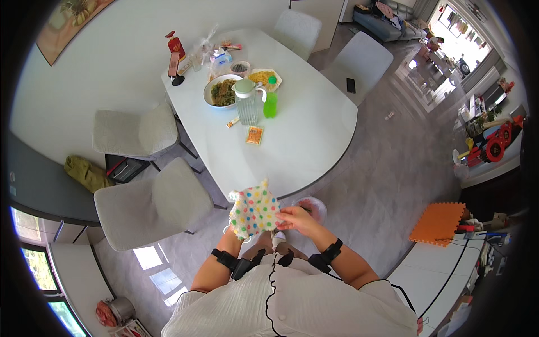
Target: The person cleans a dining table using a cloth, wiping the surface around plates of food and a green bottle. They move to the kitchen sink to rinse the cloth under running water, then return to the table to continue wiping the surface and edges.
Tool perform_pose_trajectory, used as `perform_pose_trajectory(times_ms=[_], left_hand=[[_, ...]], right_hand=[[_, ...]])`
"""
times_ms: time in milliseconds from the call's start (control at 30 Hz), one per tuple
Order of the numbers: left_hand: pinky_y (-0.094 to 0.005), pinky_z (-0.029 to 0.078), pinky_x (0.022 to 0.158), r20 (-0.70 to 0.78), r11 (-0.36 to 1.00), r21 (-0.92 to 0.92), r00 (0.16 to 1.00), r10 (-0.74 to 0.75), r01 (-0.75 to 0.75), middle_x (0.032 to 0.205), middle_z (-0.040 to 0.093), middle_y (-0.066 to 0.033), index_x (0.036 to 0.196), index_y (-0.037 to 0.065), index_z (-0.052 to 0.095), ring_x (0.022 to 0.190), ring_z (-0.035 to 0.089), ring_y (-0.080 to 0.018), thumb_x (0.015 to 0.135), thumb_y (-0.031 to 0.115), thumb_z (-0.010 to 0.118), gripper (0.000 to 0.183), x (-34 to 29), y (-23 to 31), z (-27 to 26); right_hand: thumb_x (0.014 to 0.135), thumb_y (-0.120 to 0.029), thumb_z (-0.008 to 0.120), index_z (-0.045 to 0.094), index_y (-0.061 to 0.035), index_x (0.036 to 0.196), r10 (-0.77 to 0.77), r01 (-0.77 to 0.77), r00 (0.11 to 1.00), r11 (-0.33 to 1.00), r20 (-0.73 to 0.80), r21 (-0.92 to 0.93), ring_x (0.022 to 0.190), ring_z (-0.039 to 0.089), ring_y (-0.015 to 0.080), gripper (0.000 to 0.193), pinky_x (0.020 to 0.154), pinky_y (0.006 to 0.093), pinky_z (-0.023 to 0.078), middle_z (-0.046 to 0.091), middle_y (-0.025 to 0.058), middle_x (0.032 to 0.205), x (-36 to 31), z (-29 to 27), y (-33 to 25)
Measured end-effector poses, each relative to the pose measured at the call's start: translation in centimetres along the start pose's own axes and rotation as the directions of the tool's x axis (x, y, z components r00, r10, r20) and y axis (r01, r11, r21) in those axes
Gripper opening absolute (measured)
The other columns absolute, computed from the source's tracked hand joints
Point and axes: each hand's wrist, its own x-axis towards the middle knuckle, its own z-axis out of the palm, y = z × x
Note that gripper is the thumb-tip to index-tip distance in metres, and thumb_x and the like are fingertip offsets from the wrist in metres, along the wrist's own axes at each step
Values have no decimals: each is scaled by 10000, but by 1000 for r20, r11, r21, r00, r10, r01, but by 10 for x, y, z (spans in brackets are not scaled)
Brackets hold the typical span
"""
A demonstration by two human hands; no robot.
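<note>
A white cloth with coloured polka dots (pixel 254 210) is spread out in front of me, near the close end of the table. My right hand (pixel 301 220) pinches its right edge between thumb and fingers. Behind the cloth's lower left side lies my left hand (pixel 229 241); only the part by the wrist shows. The cloth hides its fingers, so its grip cannot be made out.
The white table (pixel 275 163) holds a lidded glass pitcher (pixel 246 104), a green bottle (pixel 270 101), a bowl of food (pixel 220 92) and an orange packet (pixel 254 135). Grey chairs (pixel 151 208) flank it. A round pinkish container (pixel 312 208) stands low beyond my right hand.
</note>
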Motion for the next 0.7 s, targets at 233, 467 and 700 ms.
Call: perform_pose_trajectory(times_ms=[233,467,700], left_hand=[[-470,454,942,-191,992,116,981,-30,52,1270,540,-118,1274,73,493,1118,554,-317,959,386,375,459,54,28,-48],[-589,447,921,-194,985,170,980,30,4,1321,495,-141,1324,89,443,1157,519,-365,972,369,330,463,74,82,-55],[-520,430,955,-519,988,156,852,75,8,1342,479,-109,1368,140,399,1205,483,-324,965,519,264,570,127,94,-134]], right_hand=[[870,-151,622,588,-26,938,-45,21,989,985,-138,-171,863,620,111,147,702,239,501,608,38,938,32,-24,-34],[878,-122,582,566,-11,971,-295,270,947,946,-129,-182,865,621,121,146,747,255,499,603,29,939,85,-43,-65],[863,-150,601,598,-17,1059,-434,206,882,707,-185,-676,799,631,180,237,715,308,501,648,81,880,166,-83,-36]])
